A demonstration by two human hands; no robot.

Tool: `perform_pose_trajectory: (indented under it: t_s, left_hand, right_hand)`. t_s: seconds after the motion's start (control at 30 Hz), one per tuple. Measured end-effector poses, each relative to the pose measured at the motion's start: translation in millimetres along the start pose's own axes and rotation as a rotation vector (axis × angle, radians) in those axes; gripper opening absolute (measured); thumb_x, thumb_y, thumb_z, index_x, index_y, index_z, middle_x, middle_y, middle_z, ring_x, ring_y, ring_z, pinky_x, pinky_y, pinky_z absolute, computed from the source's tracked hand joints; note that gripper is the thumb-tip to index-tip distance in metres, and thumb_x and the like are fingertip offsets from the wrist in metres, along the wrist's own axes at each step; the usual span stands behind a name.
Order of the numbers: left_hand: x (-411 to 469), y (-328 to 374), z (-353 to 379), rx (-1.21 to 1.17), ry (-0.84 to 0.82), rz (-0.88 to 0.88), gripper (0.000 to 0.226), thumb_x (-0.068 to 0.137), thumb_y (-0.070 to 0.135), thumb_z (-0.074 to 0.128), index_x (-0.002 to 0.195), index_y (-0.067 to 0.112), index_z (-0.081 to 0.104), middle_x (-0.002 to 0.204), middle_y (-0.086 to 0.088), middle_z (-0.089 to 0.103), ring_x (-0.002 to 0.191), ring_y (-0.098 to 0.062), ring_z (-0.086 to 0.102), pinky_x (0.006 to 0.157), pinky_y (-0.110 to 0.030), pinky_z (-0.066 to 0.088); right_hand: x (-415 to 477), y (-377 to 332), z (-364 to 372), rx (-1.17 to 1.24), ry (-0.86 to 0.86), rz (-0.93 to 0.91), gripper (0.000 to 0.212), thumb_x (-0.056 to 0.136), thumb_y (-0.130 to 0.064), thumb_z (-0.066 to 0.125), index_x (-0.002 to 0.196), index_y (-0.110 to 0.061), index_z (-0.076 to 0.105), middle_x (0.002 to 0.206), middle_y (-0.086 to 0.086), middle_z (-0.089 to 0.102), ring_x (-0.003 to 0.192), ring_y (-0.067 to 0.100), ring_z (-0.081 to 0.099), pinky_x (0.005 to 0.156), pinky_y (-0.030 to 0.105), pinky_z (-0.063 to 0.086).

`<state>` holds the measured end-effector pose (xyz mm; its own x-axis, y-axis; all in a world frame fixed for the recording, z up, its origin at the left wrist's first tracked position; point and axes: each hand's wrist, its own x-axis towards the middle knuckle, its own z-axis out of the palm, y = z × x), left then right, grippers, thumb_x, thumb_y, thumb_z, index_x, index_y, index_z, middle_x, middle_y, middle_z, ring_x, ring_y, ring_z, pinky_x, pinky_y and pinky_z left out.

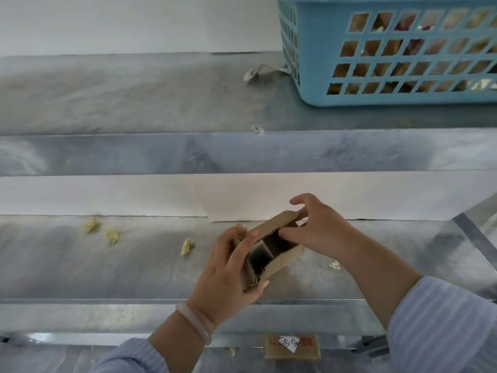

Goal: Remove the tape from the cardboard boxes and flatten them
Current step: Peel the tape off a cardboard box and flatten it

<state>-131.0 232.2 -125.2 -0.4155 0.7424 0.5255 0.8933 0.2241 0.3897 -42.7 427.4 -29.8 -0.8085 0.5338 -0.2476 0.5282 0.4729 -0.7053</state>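
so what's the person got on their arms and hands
Both hands are bare, no gloves: left hand, right hand. Each arm has a pale blue, finely striped long sleeve, the left sleeve and the right sleeve. A pale, milky bangle circles the left wrist. No rings visible.

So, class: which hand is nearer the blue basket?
Right. The right hand grips the far end of the cardboard box, below the blue basket; the left hand holds its near end, farther off.
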Motion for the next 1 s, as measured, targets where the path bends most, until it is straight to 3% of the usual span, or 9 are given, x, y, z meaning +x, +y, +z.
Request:
perform_pose_trajectory:
  t_s: [0.1,0.23,0.43,0.5,0.57,0.67,0.77,0.83,1.0]
  left_hand:
    - [3.1,5.1,2.1,-0.001,-0.013,0.057,0.091,0.069,0.042,0.077,0.142,0.025,0.027,0.133,-0.012,0.04,0.121,-0.022,0.046,0.108,-0.023,0.037]
    - [5.1,10.2,5.1,-0.017,0.004,0.036,0.092,0.068,0.045,0.077,0.142,0.026,0.026,0.134,-0.012,0.038,0.12,-0.021,0.046,0.103,-0.029,0.045]
    - [15.0,1.9,-3.8,-0.111,0.111,-0.24,0.11,0.059,0.046,0.086,0.143,0.036,0.017,0.132,0.001,0.031,0.117,-0.007,0.035,0.101,-0.013,0.032]
    - [20.4,2.5,-5.9,-0.197,0.133,-0.341,0.113,0.058,0.045,0.088,0.14,0.052,0.011,0.126,0.01,0.029,0.114,-0.005,0.034,0.098,-0.017,0.035]
    - [24.0,3.2,-5.7,-0.253,0.159,-0.457,0.112,0.057,0.044,0.088,0.135,0.06,0.01,0.121,0.015,0.028,0.11,-0.005,0.036,0.097,-0.022,0.039]
    - [26.5,2.3,-3.5,-0.235,0.131,-0.636,0.106,0.059,0.045,0.087,0.139,0.052,0.018,0.12,0.008,0.033,0.108,-0.012,0.042,0.095,-0.029,0.042]
    - [20.8,-0.2,5.8,-0.274,-0.005,-0.775,0.104,0.066,0.043,0.084,0.143,0.049,0.015,0.121,0.004,0.029,0.107,-0.014,0.041,0.097,-0.032,0.04]
    - [11.5,-1.7,16.5,-0.281,-0.092,-0.801,0.101,0.072,0.04,0.081,0.145,0.047,0.011,0.126,0.003,0.025,0.115,-0.019,0.042,0.103,-0.032,0.037]
    - [-20.9,-8.9,41.0,0.154,-0.388,-0.606,0.084,0.088,0.058,0.053,0.149,0.045,-0.004,0.157,-0.007,-0.016,0.147,-0.033,-0.004,0.119,-0.042,0.011]
  right_hand:
    - [4.4,-5.5,9.6,-0.333,-0.03,-0.004,0.086,0.073,-0.027,0.075,0.139,-0.033,0.021,0.116,0.001,0.048,0.088,0.016,0.058,0.065,0.027,0.046]
    - [7.2,1.4,14.7,-0.349,0.047,0.005,0.077,0.08,-0.015,0.067,0.14,-0.029,0.02,0.097,0.0,0.056,0.078,0.015,0.06,0.06,0.027,0.046]
    - [11.3,16.9,-10.7,0.048,0.093,0.002,0.033,0.091,-0.016,0.053,0.119,-0.032,0.055,0.093,-0.003,0.063,0.076,0.011,0.059,0.051,0.018,0.044]
    - [8.2,25.5,-10.4,0.205,0.055,0.048,0.02,0.095,-0.034,0.055,0.114,-0.034,0.062,0.105,-0.003,0.063,0.09,0.011,0.059,0.067,0.022,0.051]
    - [2.7,35.6,-3.9,0.578,-0.035,0.121,0.038,0.091,-0.056,0.051,0.112,-0.03,0.069,0.112,0.0,0.066,0.1,0.016,0.06,0.085,0.036,0.052]
    - [-3.9,58.5,11.0,0.975,-0.157,0.196,0.065,0.079,-0.066,0.045,0.118,-0.017,0.065,0.109,0.006,0.071,0.1,0.023,0.065,0.087,0.043,0.052]
    - [-12.9,76.3,35.3,0.689,-0.137,0.162,0.044,0.087,-0.035,0.069,0.124,-0.019,0.053,0.111,0.002,0.066,0.099,0.016,0.065,0.077,0.028,0.057]
    - [-10.9,89.9,52.8,0.426,-0.061,0.189,0.049,0.083,-0.016,0.075,0.123,-0.021,0.047,0.109,-0.002,0.062,0.096,0.012,0.062,0.076,0.027,0.056]
    - [2.1,106.1,77.9,0.302,0.003,0.276,0.054,0.084,-0.018,0.073,0.13,-0.02,0.045,0.1,-0.01,0.058,0.091,0.011,0.059,0.077,0.028,0.05]
